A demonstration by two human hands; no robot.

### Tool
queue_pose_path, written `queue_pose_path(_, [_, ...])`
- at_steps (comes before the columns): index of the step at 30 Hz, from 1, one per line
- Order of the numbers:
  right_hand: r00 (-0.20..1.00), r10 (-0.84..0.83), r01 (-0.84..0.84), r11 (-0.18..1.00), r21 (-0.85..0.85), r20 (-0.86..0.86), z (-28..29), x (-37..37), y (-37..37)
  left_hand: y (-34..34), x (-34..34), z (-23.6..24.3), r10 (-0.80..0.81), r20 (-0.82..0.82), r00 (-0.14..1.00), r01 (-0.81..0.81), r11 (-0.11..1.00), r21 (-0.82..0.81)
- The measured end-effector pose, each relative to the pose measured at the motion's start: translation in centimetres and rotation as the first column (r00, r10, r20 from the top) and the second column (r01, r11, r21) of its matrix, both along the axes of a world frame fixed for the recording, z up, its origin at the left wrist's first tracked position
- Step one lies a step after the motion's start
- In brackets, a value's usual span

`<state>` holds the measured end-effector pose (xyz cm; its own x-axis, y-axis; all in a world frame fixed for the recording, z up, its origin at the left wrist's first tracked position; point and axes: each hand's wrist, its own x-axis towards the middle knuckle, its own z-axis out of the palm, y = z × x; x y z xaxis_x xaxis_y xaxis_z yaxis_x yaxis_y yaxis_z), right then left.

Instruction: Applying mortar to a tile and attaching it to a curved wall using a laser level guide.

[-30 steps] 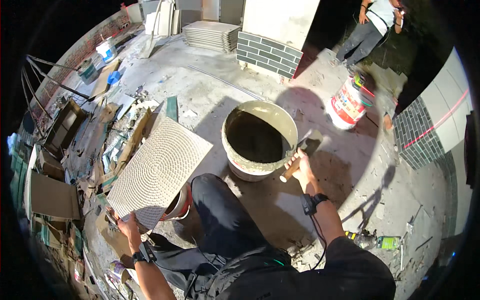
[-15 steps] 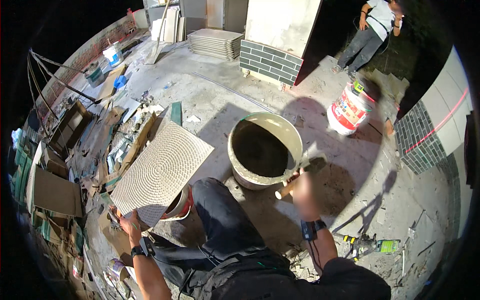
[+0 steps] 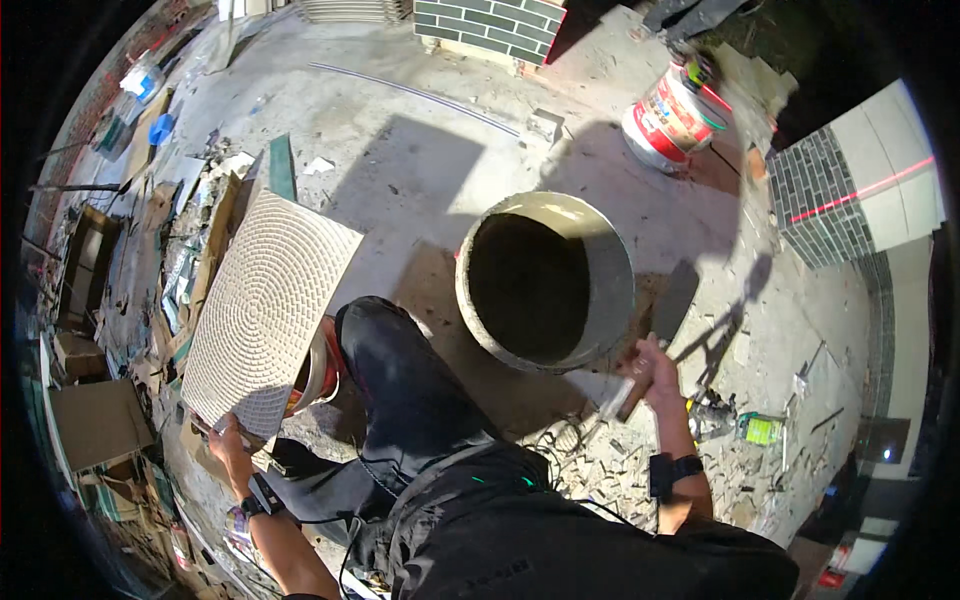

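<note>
My left hand (image 3: 230,445) grips the near edge of a beige tile (image 3: 265,300) with a ringed pattern of raised squares on its upturned face, tilted over a red and white bucket (image 3: 320,370). My right hand (image 3: 655,370) is closed on a wooden-handled trowel (image 3: 630,395) just beside the near right side of a large pale bucket (image 3: 618,275) of dark grey mortar; the trowel is partly blurred. My bent knee (image 3: 385,350) lies between the tile and the mortar bucket.
Cardboard and debris (image 3: 100,415) line the left. A red and white bucket (image 3: 655,130) stands back right, near a person's legs (image 3: 685,20). Tiled blocks (image 3: 490,30) stand behind and right (image 3: 830,200). A power tool (image 3: 715,420) and tile fragments (image 3: 600,470) lie low right.
My view has tipped downward. My right hand with the trowel has moved right and lower, away from the bucket's rim. The tile stays in my left hand, shifted slightly left in view.
</note>
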<state>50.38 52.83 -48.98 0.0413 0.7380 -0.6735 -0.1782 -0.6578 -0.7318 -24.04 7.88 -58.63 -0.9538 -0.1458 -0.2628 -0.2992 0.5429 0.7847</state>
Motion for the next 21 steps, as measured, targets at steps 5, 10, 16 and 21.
queue_pose_path(5, [0.418,0.273,-0.601,0.799,0.037,0.867,15.5,1.6,3.4,-1.2,-1.3,-1.4,-0.126,-0.059,0.99,0.121,0.99,-0.078])
queue_pose_path(10, [-0.195,0.47,-0.877,0.309,-0.368,0.861,24.6,-7.1,8.3,-0.9,-1.0,-1.3,-0.164,-0.096,0.982,0.129,0.947,-0.294])
queue_pose_path(16, [-0.742,-0.146,-0.639,-0.141,-0.756,0.654,10.2,-19.0,13.0,1.5,0.5,2.1,-0.086,-0.031,0.996,0.072,0.949,-0.307])
queue_pose_path(21, [-0.739,-0.091,-0.652,-0.149,-0.743,0.667,0.9,-21.8,13.1,1.0,0.4,3.6,-0.226,-0.108,0.968,0.237,0.967,0.097])
